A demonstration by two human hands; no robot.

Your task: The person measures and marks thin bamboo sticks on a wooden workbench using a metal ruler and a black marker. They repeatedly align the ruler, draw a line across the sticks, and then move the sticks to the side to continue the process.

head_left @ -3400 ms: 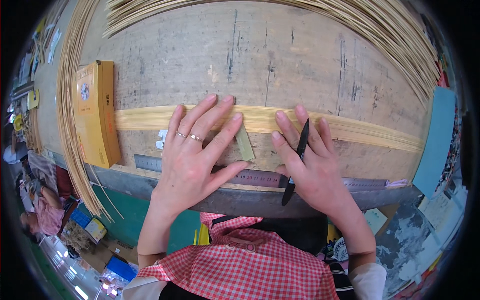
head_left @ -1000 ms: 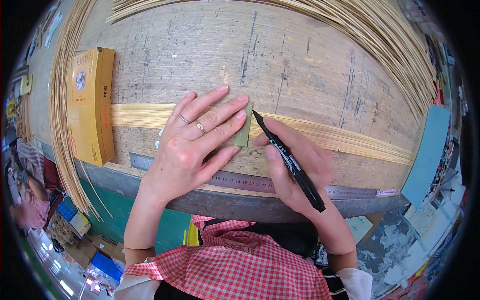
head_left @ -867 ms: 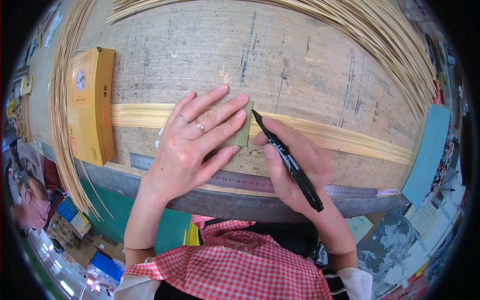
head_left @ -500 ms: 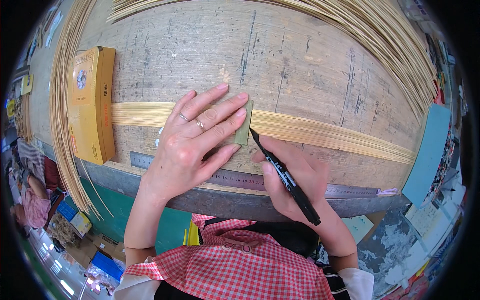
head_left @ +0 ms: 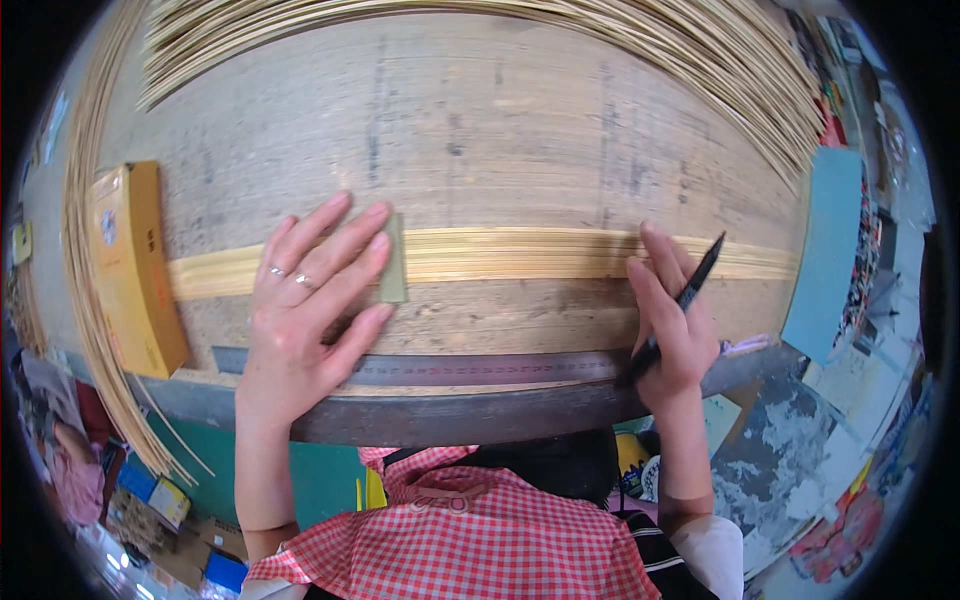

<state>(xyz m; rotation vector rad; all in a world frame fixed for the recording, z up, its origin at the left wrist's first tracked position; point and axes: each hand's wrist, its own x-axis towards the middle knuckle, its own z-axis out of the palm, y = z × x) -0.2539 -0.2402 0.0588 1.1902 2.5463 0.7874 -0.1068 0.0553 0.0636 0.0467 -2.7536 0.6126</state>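
A flat row of thin pale bamboo strips (head_left: 500,253) runs left to right across the wooden table. Across it lies a short, flat greenish piece (head_left: 393,265), perhaps bamboo. My left hand (head_left: 310,310) rests over the strips with fingers outstretched, its fingertips against the left edge of that piece. Further right, my right hand (head_left: 675,330) holds a black marker pen (head_left: 705,268), tilted, its tip pointing up and away from the table's near edge. The fingertips of this hand are over the strips; contact is uncertain.
A metal ruler (head_left: 480,369) lies along the table's near edge. At the left, a yellow box (head_left: 150,270) stands across the strips' end, beside a long bundle of thin sticks (head_left: 85,200). More sticks (head_left: 690,70) arc along the far side. A teal board (head_left: 830,250) borders the right end.
My right hand has moved right, away from the greenish piece, and the marker's tip has swung upward off it. My left hand stays by the piece; the whole view has shifted.
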